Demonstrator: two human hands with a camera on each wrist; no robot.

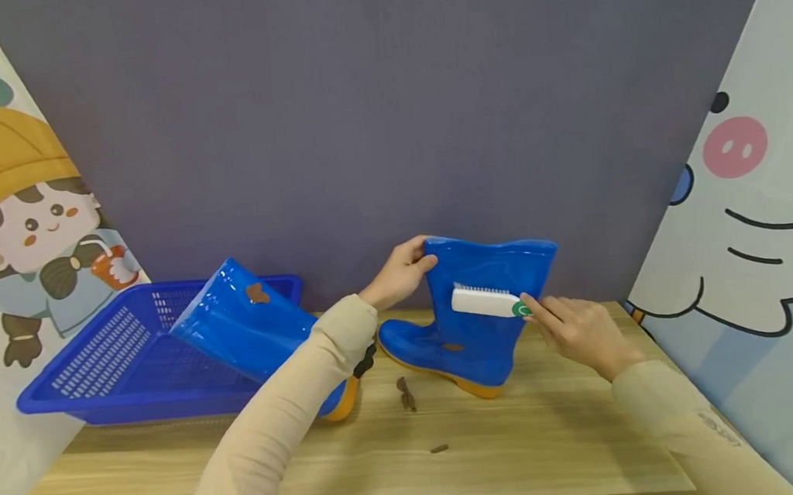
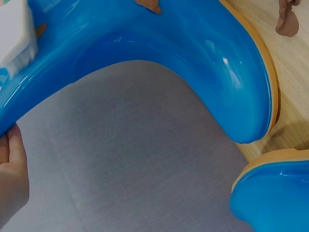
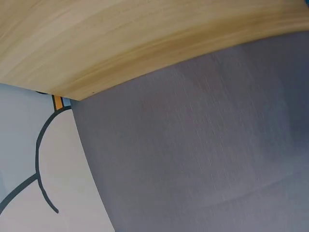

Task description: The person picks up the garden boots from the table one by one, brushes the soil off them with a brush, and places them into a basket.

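at the head frame's centre right, the upright blue rain boot [image 1: 477, 342] is pinched at its rim by the left hand [image 1: 402, 273]; the white scrub brush [image 1: 488, 301] is gripped by the right hand [image 1: 578, 334]. the bristles [image 1: 481, 289] should be laid flat on the brown patch [image 1: 453, 346].

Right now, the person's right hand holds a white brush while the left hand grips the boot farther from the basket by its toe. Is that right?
Not quite: the left hand grips that boot at its top, not its toe, as the head view shows. The right hand does hold the white brush.
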